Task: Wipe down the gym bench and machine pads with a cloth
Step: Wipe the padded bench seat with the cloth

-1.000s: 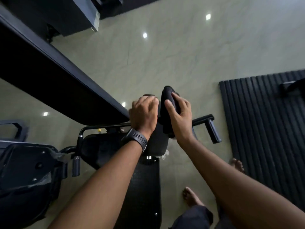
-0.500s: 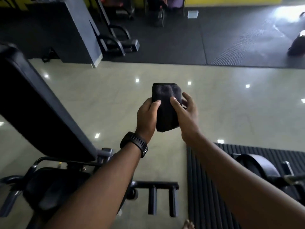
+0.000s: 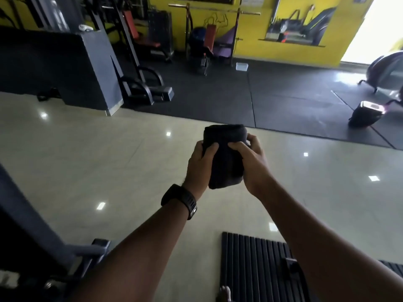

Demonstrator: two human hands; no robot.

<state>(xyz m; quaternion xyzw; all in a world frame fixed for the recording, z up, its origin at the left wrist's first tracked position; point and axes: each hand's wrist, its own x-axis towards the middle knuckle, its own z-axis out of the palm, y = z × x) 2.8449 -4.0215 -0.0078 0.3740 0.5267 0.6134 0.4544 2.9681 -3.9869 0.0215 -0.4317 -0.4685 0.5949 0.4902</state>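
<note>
Above the pale tiled floor (image 3: 109,162), near the middle of the view, a dark folded cloth (image 3: 224,158) is held upright in the air between both hands and touches no equipment. Its rounded fold is at the top and its lower end hangs below the palms. The left hand (image 3: 199,168) grips the cloth's left edge, with the thumb pressed on the near face and the fingers hidden behind. The right hand (image 3: 254,168) grips the right edge the same way, thumb on the near face beside the left thumb and fingers curled round the far side. A black watch (image 3: 180,200) sits on the left wrist. The bench (image 3: 26,225), its dark pad slanting over a metal frame, fills the lower left corner, well apart from the cloth. A black ribbed mat (image 3: 250,264) lies on the floor by the bottom edge, with a bare foot (image 3: 224,294) just beside its near left corner. Black rubber flooring (image 3: 283,101) and gym machines stand farther off before a yellow wall (image 3: 250,25).
</note>
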